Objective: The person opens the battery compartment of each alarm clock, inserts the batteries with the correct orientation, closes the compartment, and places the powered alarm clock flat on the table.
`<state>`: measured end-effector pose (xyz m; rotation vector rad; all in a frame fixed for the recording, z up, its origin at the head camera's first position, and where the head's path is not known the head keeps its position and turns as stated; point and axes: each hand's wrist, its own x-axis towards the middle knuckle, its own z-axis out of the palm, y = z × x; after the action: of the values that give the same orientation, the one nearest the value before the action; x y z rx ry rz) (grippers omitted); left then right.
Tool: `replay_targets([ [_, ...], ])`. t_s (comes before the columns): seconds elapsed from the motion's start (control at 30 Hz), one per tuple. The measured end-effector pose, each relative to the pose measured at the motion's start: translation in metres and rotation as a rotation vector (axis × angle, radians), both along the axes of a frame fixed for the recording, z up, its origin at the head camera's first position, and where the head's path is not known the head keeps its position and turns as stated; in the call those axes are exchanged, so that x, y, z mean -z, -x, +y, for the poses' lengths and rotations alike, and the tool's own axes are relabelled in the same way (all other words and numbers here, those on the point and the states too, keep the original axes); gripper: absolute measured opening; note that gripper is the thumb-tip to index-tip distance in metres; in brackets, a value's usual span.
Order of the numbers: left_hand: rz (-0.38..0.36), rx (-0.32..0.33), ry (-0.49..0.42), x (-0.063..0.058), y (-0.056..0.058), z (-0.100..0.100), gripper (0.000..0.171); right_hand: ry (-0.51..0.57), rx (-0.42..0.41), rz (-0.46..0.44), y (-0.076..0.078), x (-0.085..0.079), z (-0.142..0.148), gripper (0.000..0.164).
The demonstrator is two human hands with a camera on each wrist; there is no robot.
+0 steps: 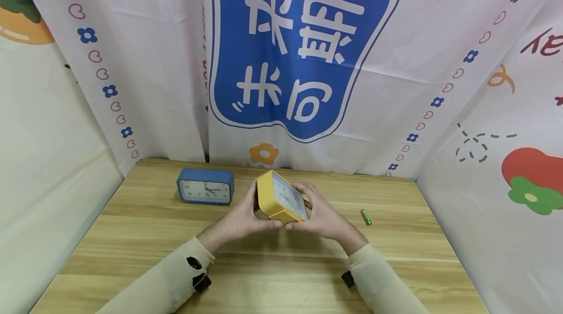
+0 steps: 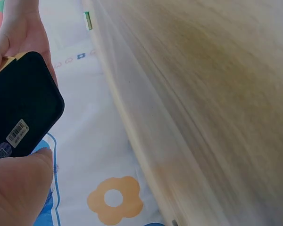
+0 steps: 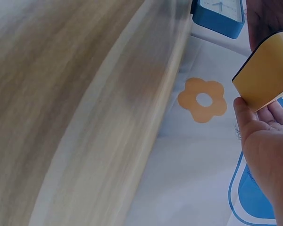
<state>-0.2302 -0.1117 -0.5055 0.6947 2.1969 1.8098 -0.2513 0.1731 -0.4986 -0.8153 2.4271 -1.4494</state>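
Both hands hold a yellow alarm clock (image 1: 273,197) above the table, tilted with its pale dial turned to the right. My left hand (image 1: 246,217) grips its left side, thumb along the lower edge. On the opposite side, my right hand (image 1: 320,212) grips the clock with fingers over the top and thumb below. The left wrist view shows the clock's dark back (image 2: 30,101) with a barcode sticker. In the right wrist view its yellow casing (image 3: 266,70) rests against the right fingers. The dial's details are hard to read.
A blue alarm clock (image 1: 205,186) stands at the back left of the wooden table (image 1: 281,275). A small green battery (image 1: 366,217) lies to the right of the hands. Printed cloth (image 1: 167,84) hangs behind the table and along its sides.
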Motion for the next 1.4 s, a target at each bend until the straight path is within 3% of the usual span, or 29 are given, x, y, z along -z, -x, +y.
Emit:
replay_targets([
  [0.3,-0.028,-0.052,-0.047,-0.002,-0.001,0.000,0.126,-0.015,-0.029,0.012,-0.001,0.004,-0.003,0.111],
  [0.63,0.057,-0.125,-0.018,-0.008,-0.002,-0.005,0.125,-0.053,-0.084,0.084,-0.001,0.003,0.001,0.116],
  [0.93,0.133,-0.172,0.083,-0.015,-0.003,-0.008,0.131,-0.097,-0.061,0.202,-0.006,-0.006,0.005,0.100],
  [1.17,0.228,-0.207,0.191,-0.018,-0.007,-0.007,0.133,-0.107,-0.015,0.200,-0.015,-0.014,-0.001,0.086],
  [1.4,0.361,-0.254,0.323,-0.018,-0.009,-0.004,0.132,-0.028,0.021,0.187,-0.027,-0.024,-0.010,0.078],
])
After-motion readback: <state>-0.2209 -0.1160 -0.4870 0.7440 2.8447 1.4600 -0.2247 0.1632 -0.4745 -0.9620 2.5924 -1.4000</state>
